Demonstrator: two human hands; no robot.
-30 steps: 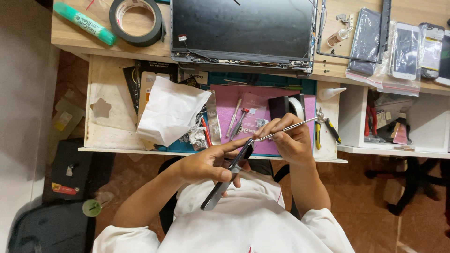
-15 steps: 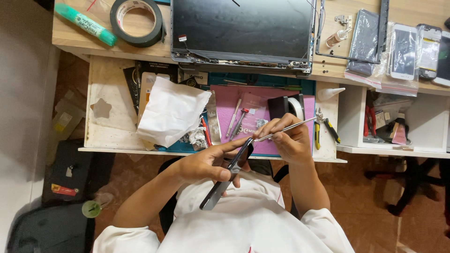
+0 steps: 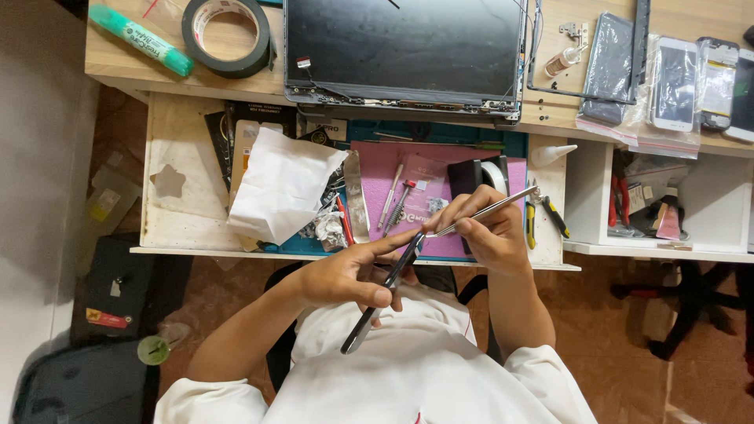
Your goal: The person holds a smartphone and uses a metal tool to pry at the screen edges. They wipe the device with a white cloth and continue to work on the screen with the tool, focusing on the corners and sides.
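My left hand [image 3: 345,275] grips a thin dark phone [image 3: 381,294] held edge-on over my lap, in front of the pull-out tray. My right hand [image 3: 491,232] holds metal tweezers [image 3: 479,214], whose tips meet the upper end of the phone. Just beyond the hands a pink work mat [image 3: 416,188] lies in the tray with small tools on it.
A white folded bag [image 3: 279,184] sits left in the tray. On the desk above lie a dark laptop screen panel [image 3: 400,47], a black tape roll [image 3: 226,35], a green tube [image 3: 141,39] and several phones [image 3: 675,82]. Pliers [image 3: 546,216] lie at the right; a dark bag [image 3: 110,290] rests on the floor.
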